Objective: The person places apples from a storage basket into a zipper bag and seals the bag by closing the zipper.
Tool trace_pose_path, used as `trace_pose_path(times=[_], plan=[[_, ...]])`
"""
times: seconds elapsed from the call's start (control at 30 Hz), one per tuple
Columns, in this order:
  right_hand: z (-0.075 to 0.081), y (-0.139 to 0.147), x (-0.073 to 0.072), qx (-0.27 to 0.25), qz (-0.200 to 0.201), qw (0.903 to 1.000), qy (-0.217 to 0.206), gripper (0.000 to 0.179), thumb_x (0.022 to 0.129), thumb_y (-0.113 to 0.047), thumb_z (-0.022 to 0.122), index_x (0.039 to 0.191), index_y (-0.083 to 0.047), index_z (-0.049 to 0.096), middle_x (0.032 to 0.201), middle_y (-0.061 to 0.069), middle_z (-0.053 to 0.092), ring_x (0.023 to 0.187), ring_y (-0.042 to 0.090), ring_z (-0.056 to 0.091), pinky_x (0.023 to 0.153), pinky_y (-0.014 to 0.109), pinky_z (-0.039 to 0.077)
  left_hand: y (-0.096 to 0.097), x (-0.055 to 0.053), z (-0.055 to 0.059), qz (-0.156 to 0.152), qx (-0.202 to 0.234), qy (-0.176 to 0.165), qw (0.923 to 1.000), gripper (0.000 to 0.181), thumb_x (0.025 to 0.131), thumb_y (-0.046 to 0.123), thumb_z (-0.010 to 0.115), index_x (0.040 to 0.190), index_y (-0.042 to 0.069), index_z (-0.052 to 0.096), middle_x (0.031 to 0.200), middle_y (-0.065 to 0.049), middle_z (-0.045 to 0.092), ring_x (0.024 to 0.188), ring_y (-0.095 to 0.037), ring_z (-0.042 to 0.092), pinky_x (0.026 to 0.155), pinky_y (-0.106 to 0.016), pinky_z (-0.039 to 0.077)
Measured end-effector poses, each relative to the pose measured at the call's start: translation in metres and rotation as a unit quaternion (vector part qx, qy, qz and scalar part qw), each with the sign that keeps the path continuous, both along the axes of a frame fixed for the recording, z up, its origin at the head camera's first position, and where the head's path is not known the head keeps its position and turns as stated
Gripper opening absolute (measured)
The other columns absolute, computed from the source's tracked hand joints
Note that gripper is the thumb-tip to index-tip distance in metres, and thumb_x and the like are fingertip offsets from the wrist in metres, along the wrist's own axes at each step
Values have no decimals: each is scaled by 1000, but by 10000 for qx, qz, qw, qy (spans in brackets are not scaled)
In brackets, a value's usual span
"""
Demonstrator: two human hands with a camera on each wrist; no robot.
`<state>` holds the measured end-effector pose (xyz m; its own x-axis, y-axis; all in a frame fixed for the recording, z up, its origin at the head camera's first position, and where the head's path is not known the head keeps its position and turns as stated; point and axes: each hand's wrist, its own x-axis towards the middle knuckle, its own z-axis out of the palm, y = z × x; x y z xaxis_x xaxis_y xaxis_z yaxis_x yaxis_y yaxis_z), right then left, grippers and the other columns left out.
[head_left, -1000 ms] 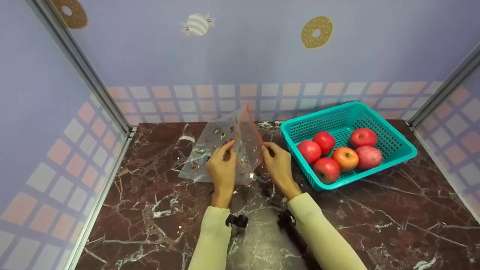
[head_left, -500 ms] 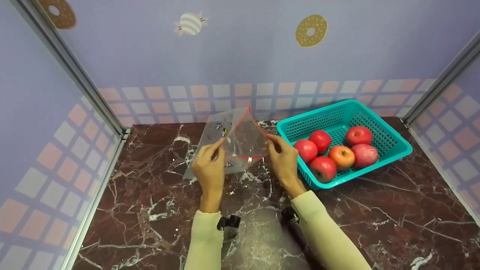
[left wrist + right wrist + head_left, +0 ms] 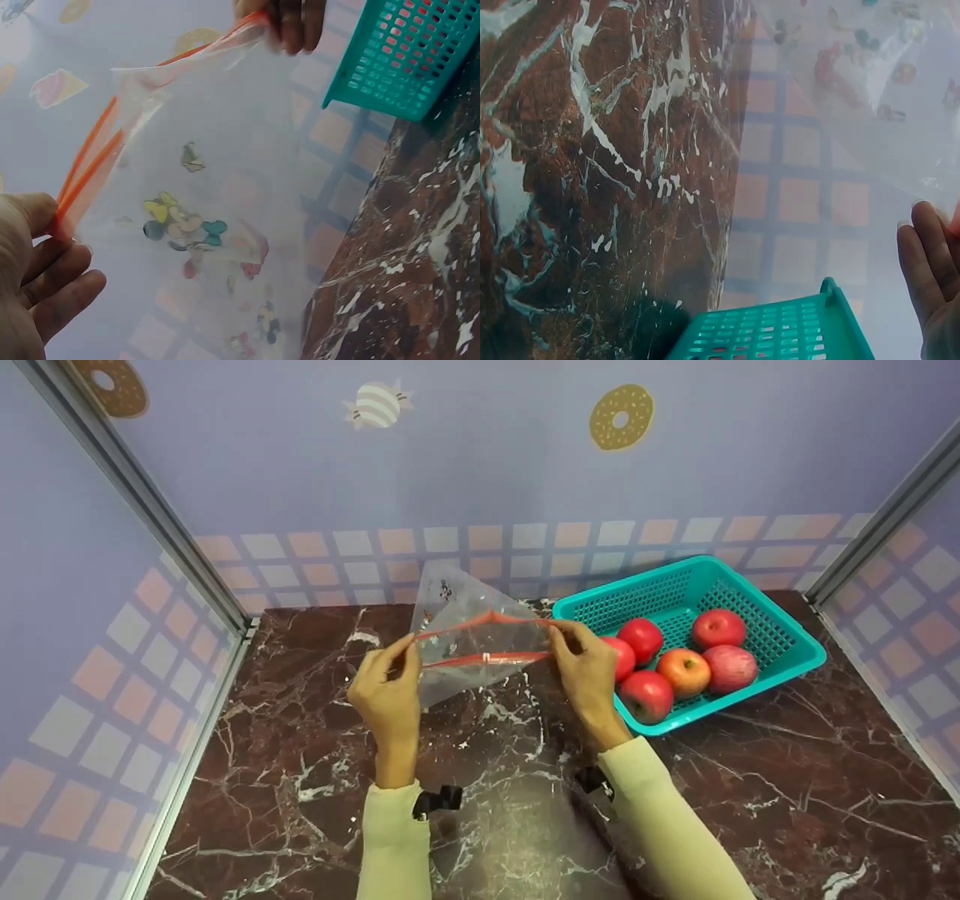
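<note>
A clear zip bag (image 3: 457, 686) with orange-red edging along its mouth and small cartoon prints is held up between both hands. My left hand (image 3: 390, 697) pinches the left end of the mouth between thumb and finger; in the left wrist view that hand (image 3: 45, 262) grips the orange strip (image 3: 90, 172). At the other end, my right hand (image 3: 589, 671) pinches the right corner of the mouth. The two orange edges stand apart in the middle. In the right wrist view only part of the right hand (image 3: 934, 262) shows, beside the printed bag (image 3: 855, 75).
A teal perforated basket (image 3: 780, 682) stands at the right, close to my right hand. Several red apples (image 3: 646, 697) lie in it. The dark red marble tabletop (image 3: 300, 780) meets a lilac wall (image 3: 480, 457) with printed sweets behind and panels at both sides.
Both hands have moved apart, the left one to the left and the right one to the right. The bag has turned and lifted, and its mouth is stretched wide sideways.
</note>
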<state>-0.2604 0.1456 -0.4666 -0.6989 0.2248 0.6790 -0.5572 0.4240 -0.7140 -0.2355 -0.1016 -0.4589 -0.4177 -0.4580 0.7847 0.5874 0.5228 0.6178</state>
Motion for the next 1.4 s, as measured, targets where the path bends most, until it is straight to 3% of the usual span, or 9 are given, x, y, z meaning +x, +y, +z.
trace_pose_path(times=[0.17,0.4,0.53,0.67,0.8,1.0,1.2,1.4], plan=[[-1,5,2,-33,95,9998,-162,8,99,-3,75,103,-3,82,79,4,76,69,18,70,61,14,49,-5,2,3,-57,266,-77,9996,17,81,-13,83,90,1,84,80,-8,75,68,-24,72,66,-16,59],[1,11,5,45,153,9980,-606,10,99,-10,78,106,-5,84,93,5,80,80,17,73,70,17,54,0,10,12,-753,761,-435,9933,16,86,-16,79,96,-5,82,94,-17,79,81,-33,78,74,-20,63],[2,12,7,233,182,9943,-1028,13,98,-14,80,106,-5,84,99,4,81,86,17,73,73,19,54,8,17,17,-1363,869,-846,9832,13,88,-12,80,98,-5,82,95,-17,79,83,-34,79,75,-22,63],[3,10,5,499,381,9884,-1384,16,99,-16,78,107,-3,84,100,6,81,87,19,73,75,27,57,14,21,18,-1781,937,-1482,9683,11,90,-5,82,100,-3,83,91,-16,79,78,-29,78,65,-19,61],[6,7,2,872,452,9850,-1418,16,100,-13,77,109,-2,83,101,9,80,87,22,74,78,39,60,17,21,20,-1901,1101,-2050,9538,12,92,-3,80,104,-2,83,93,-15,80,77,-27,78,59,-18,59],[8,6,-1,1244,668,9782,-1524,18,101,-6,74,116,0,80,104,12,80,87,24,72,78,43,60,22,20,22,-2195,1771,-2369,9297,16,96,-7,74,110,-6,81,101,-20,79,84,-33,78,64,-22,63],[13,14,2,1171,1233,9676,-1866,29,101,-8,75,127,4,72,113,15,78,103,28,74,91,43,60,26,17,20,-2093,2155,-2359,9242,18,94,-8,76,112,-10,78,103,-26,77,73,-10,74,64,-22,63],[18,38,4,1152,1015,9736,-1692,38,99,-8,78,132,6,68,126,20,73,115,36,70,98,50,59,28,17,19,-2092,2354,-2435,9174,19,94,-10,76,113,-10,78,105,-26,76,79,-17,76,67,-25,64]])
